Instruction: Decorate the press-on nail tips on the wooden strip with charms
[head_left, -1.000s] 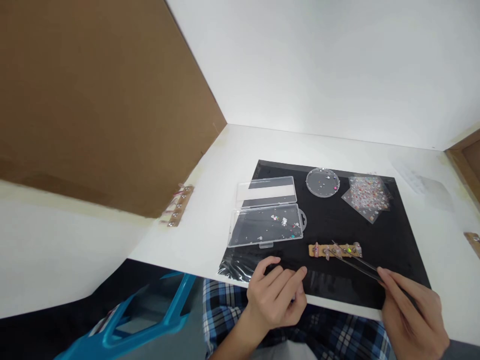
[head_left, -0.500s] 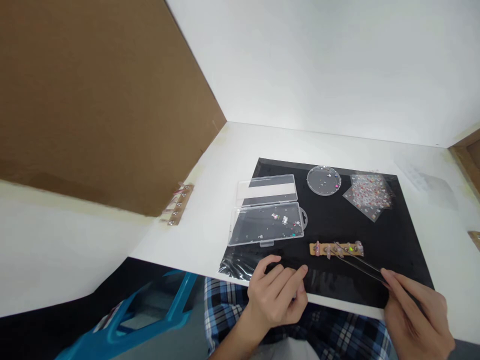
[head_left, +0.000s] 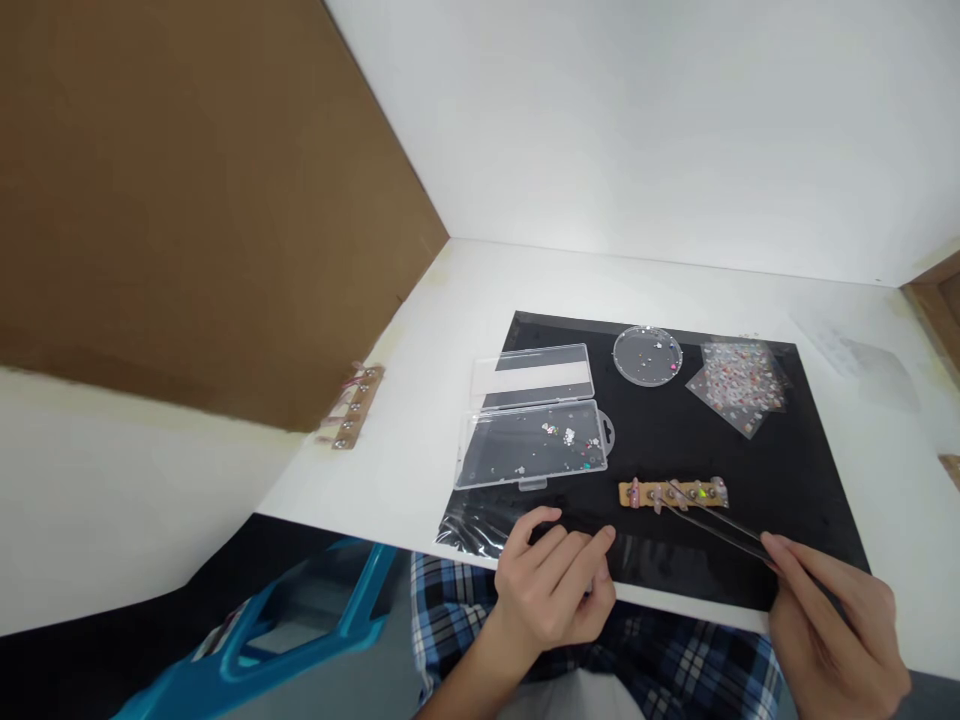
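Observation:
In the head view, my right hand (head_left: 840,620) grips thin metal tweezers (head_left: 724,525). Their arms spread apart over a tan strip (head_left: 643,494) that bears several small decorated nail tips, one with a yellow-green glint. Whether the tweezer tips touch a nail tip is too fine to tell. My left hand (head_left: 551,590) rests at the table's front edge, left of the strip, its fingers loosely curled with nothing visible in them. Beyond it lies an open clear plastic case (head_left: 495,455) with tiny white and coloured charms inside.
All this lies on a black mat (head_left: 637,435). A round clear dish (head_left: 637,370) with small gems stands behind the strip, near sticker sheets (head_left: 742,385). Another strip with nail tips (head_left: 356,410) lies by the brown panel (head_left: 225,200). Clear plastic (head_left: 862,365) lies far right.
The view has shifted very slightly. Both hands and the tweezers stay almost where they were, with the tweezers still over the strip.

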